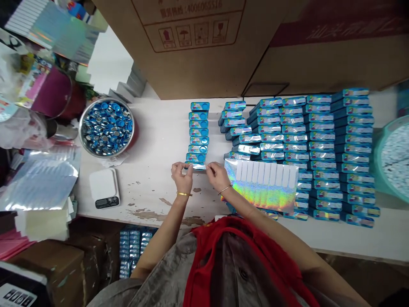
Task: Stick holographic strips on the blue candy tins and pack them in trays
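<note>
My left hand [182, 179] and my right hand [218, 177] pinch opposite ends of a shiny sticker strip [198, 166]. The strip lies across the nearest small blue box at the front end of a column of blue boxes [198, 124]. Round blue spots show on the tops of several boxes in that column. Beside my right wrist, a holographic sticker sheet [262, 183] with pale strip shapes rests on top of other blue boxes. Fingers partly cover the ends of the strip.
Several rows of blue boxes [294, 128] fill the table's right side, with a teal basin [380, 166] beyond. To the left stand a metal bowl [133, 140] of blue and silver caps and a white scale [104, 185]. Large cardboard boxes [198, 72] line the back.
</note>
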The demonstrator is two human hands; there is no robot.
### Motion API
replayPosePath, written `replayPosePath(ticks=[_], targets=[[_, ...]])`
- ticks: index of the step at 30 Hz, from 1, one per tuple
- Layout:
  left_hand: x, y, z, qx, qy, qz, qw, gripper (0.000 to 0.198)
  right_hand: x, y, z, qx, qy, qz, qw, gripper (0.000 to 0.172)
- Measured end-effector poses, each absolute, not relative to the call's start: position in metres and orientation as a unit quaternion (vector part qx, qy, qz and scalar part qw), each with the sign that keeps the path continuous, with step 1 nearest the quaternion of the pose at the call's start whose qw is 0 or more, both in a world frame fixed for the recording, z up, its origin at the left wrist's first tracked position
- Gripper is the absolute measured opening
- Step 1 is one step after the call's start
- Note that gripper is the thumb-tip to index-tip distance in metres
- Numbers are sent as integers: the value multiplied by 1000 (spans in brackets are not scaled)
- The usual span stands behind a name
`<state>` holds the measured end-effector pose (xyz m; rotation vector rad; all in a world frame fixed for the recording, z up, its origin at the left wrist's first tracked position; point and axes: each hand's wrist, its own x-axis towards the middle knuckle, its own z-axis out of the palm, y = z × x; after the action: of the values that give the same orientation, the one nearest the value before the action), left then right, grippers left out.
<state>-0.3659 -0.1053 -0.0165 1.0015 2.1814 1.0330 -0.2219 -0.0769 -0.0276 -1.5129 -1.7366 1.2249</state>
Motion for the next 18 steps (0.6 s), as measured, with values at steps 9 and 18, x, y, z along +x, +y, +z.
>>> replayPosePath(ticks=[9, 18], targets=[[-365, -105, -35, 363, 822, 361, 251, 14, -226, -77, -49, -585, -646, 432, 234, 26], [-386, -89, -46, 120, 777, 368, 496, 82, -241, -89, -65, -639, -539, 492, 243, 16]])
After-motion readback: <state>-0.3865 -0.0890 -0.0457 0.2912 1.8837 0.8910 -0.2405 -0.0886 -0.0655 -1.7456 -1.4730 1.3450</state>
